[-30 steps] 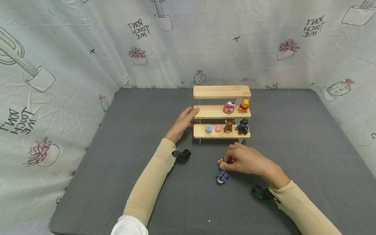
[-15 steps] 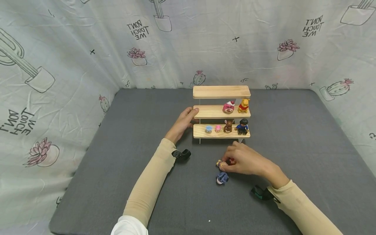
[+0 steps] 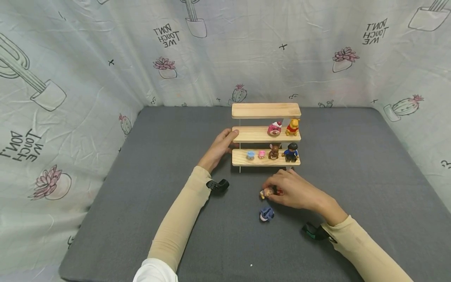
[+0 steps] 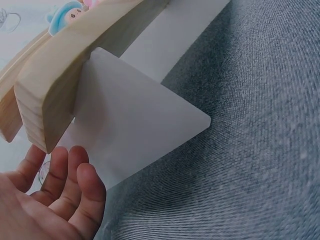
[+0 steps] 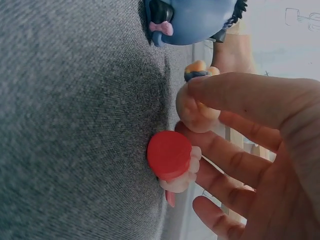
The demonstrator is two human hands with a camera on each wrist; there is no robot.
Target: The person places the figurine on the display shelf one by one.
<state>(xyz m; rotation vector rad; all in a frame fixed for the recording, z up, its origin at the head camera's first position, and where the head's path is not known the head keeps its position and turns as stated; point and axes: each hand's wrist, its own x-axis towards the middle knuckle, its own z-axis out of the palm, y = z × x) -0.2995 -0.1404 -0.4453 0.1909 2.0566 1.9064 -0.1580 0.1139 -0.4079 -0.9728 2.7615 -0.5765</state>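
My right hand [image 3: 294, 190] pinches a small peach-coloured figurine [image 5: 197, 107] with a yellow and dark end between thumb and fingers, low over the table. Below those fingers in the right wrist view sits a red and pale toy [image 5: 170, 155]. A blue donkey figurine [image 3: 266, 214] lies just nearer the person. My left hand [image 3: 219, 149] holds the left end of a three-tier wooden display shelf [image 3: 243, 134], thumb on the middle board; in the left wrist view its fingers [image 4: 90, 182] curl beside the white side panel [image 4: 135, 120].
On the middle board stand a pink bear head [image 3: 274, 128] and a yellow bear in red [image 3: 292, 127]. The bottom board bears a blue toy [image 3: 250, 154], a pink toy [image 3: 261, 154], a brown mouse-like figure [image 3: 273, 151] and a dark-haired doll [image 3: 291, 152]. The table [image 3: 176, 133] is grey.
My right hand has shifted slightly, and the pinched figurine has turned and moved a little away from the blue donkey. The left hand has stayed at the shelf.
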